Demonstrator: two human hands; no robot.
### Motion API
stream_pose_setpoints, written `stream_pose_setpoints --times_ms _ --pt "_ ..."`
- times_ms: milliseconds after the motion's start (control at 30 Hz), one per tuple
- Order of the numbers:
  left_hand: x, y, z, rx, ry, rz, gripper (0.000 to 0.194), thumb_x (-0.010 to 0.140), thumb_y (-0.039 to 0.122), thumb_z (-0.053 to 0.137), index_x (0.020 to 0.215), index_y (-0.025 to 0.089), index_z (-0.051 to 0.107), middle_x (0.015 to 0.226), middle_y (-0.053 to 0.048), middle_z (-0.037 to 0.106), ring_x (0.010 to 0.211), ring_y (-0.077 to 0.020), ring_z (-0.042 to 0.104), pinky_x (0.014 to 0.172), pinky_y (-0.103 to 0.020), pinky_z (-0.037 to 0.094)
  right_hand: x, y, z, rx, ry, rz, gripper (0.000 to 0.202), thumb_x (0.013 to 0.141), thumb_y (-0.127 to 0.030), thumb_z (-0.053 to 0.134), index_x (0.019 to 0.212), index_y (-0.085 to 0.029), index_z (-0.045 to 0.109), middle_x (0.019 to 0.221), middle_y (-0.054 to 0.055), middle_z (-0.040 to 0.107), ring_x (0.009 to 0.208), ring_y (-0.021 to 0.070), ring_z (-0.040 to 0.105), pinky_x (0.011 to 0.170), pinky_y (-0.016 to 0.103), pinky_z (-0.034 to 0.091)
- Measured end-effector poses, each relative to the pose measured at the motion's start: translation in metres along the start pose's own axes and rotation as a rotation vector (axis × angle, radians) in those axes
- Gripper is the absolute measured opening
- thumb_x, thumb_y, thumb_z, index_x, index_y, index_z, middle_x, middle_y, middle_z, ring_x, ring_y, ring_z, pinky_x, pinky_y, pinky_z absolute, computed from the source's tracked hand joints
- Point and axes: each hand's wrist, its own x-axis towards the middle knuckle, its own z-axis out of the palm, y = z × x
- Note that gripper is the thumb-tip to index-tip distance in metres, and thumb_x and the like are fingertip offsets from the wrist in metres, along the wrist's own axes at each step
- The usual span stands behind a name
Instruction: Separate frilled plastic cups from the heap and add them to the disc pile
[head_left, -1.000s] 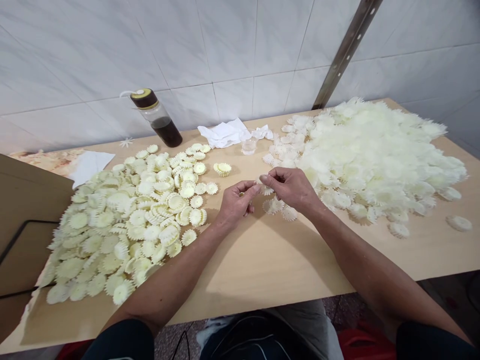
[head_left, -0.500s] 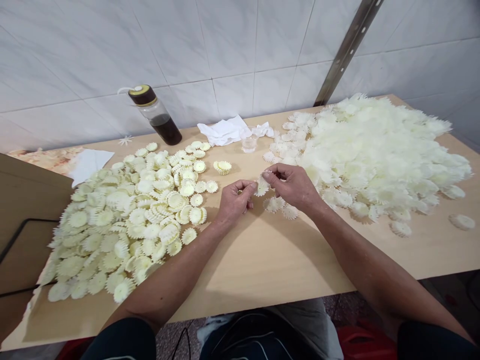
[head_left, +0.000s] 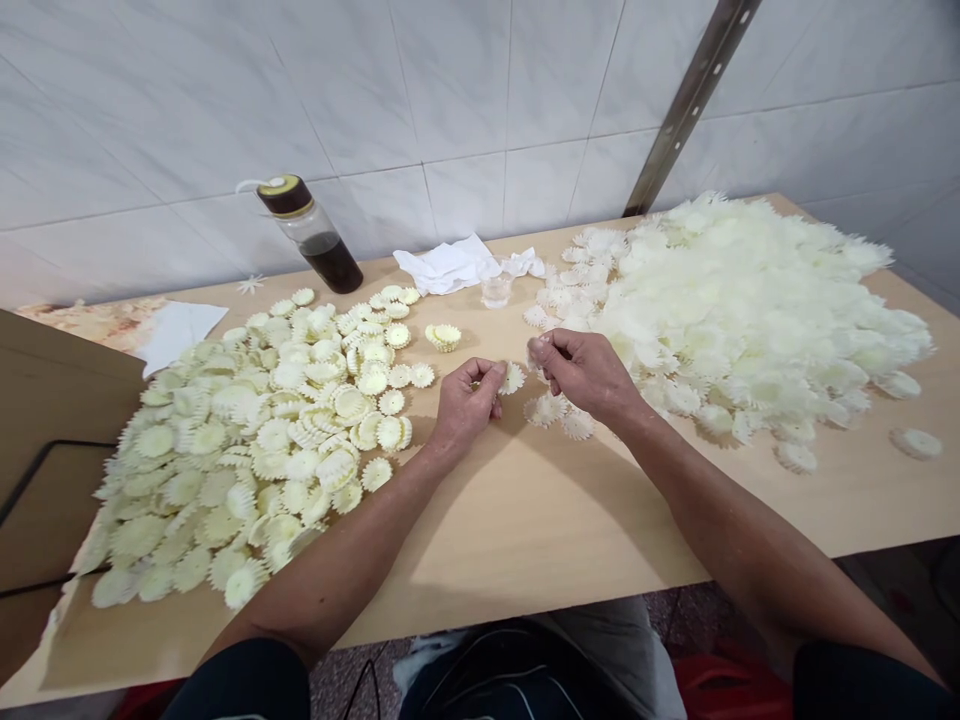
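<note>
Between the thumb and fingers of my left hand is a small pale disc with a toothed edge, like an artificial flower petal layer. My right hand is closed in a pinch just to its right, with a thin, see-through petal piece partly visible at the fingertips. A narrow gap separates the two hands. Below them, a few translucent petal discs lie on the table. To the left spreads a heap of yellowish cupped petal discs; a small stack of them stands apart.
A large pile of thin whitish petal layers covers the right side of the table. At the back are a bottle of dark liquid, crumpled tissue and a small clear cup. A cardboard box borders the left.
My hands have drawn slightly apart; the disc, earlier between both hands, is now at my left fingertips only. The piles look unchanged, with a slight shift of view.
</note>
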Motion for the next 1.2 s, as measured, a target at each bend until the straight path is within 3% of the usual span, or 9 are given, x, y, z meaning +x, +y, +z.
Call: stream_pose_setpoints --times_ms 200,400,700,833,1000,1133,1200 --pt "0.0 -0.001 0.0 -0.002 0.019 -0.009 0.044 0.087 0.061 0.08 0.086 0.018 0.071 0.057 0.003 0.059 0.046 -0.0085 0.048 0.045 -0.021 0.035 0.0 -0.001 -0.001 0.079 -0.004 0.005 0.049 0.1 -0.065 0.062 0.08 -0.02 0.069 0.058 -0.001 0.057 0.054 0.0152 0.053 0.055 0.03 0.041" --pt "0.002 -0.003 0.0 -0.007 0.031 -0.01 0.041 0.084 0.058 0.082 0.089 0.017 0.074 0.059 0.003 0.06 0.046 -0.0086 0.048 0.046 -0.022 0.035 0.003 0.004 -0.006 0.257 0.031 0.038 0.047 0.087 -0.067 0.08 0.09 -0.021 0.071 0.066 -0.001 0.062 0.053 0.0133 0.055 0.051 0.028 0.045" --pt "0.001 -0.003 -0.001 -0.005 0.006 -0.011 0.045 0.088 0.061 0.079 0.084 0.017 0.072 0.058 0.003 0.057 0.047 -0.0084 0.047 0.045 -0.022 0.033 0.003 0.005 -0.013 0.259 -0.035 0.076 0.055 0.093 -0.073 0.071 0.08 -0.02 0.071 0.069 0.001 0.063 0.055 0.0133 0.057 0.054 0.03 0.047" --pt "0.001 -0.002 -0.001 -0.015 0.009 -0.027 0.046 0.086 0.063 0.081 0.085 0.017 0.074 0.059 0.003 0.057 0.048 -0.0089 0.048 0.045 -0.022 0.034 0.004 0.006 -0.012 0.222 -0.062 0.046 0.043 0.094 -0.062 0.073 0.084 -0.021 0.07 0.071 0.0 0.063 0.056 0.0138 0.058 0.054 0.029 0.046" --pt "0.001 -0.002 -0.001 -0.005 0.041 -0.018 0.045 0.084 0.061 0.082 0.091 0.017 0.079 0.062 0.003 0.059 0.05 -0.0093 0.048 0.047 -0.023 0.036 0.005 0.004 -0.029 0.008 0.071 -0.054 0.024 0.086 -0.042 0.077 0.098 -0.022 0.073 0.084 0.003 0.072 0.073 0.0198 0.066 0.067 0.034 0.055" --pt "0.001 -0.003 -0.001 0.026 0.055 0.01 0.044 0.087 0.06 0.081 0.096 0.017 0.083 0.06 0.002 0.059 0.051 -0.0098 0.049 0.049 -0.023 0.038 0.001 0.002 -0.057 -0.341 0.19 -0.062 0.039 0.082 -0.038 0.076 0.117 -0.022 0.076 0.085 0.005 0.074 0.082 0.0266 0.07 0.084 0.045 0.057" --pt "0.001 -0.004 -0.001 0.039 0.068 0.024 0.044 0.087 0.059 0.08 0.1 0.017 0.085 0.058 0.003 0.058 0.051 -0.0101 0.049 0.049 -0.023 0.039 0.0 0.003 -0.069 -0.51 0.257 -0.044 0.038 0.082 -0.042 0.079 0.113 -0.022 0.076 0.087 0.007 0.075 0.082 0.0286 0.07 0.088 0.049 0.057"
